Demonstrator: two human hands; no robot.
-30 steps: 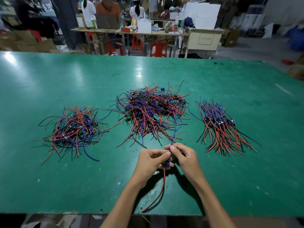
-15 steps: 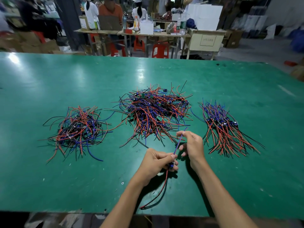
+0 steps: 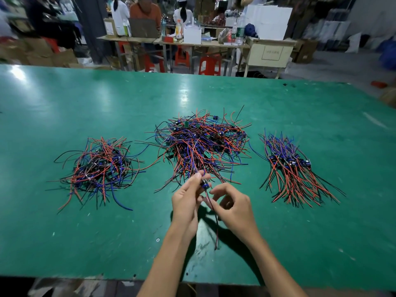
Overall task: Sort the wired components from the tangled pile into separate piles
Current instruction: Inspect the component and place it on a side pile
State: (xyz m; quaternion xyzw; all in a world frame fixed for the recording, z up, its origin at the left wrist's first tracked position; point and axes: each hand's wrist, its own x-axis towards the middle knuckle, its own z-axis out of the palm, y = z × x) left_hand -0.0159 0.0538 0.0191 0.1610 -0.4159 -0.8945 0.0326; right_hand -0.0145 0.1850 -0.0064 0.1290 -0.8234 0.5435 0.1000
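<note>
The big tangled pile [image 3: 201, 144] of red, blue and black wired components lies mid-table. A looser pile [image 3: 100, 166] sits to its left. To its right a combed pile [image 3: 293, 170] has its wires lying parallel. In front of the tangled pile, my left hand [image 3: 187, 202] pinches one wired component [image 3: 205, 186] by its small blue part. Its red and black wires hang down toward the table edge. My right hand [image 3: 233, 207] is beside it, curled fingertips closing on those wires just below the blue part.
The green table [image 3: 300, 243] has its front edge just below my forearms. Beyond the far edge stand wooden work tables [image 3: 171, 40] with boxes and bottles, red stools [image 3: 210, 65] and seated people.
My left hand has lifted the component up toward the tangled pile. My right hand has let go of the blue wire end it held up and dropped down to the red and black wires.
</note>
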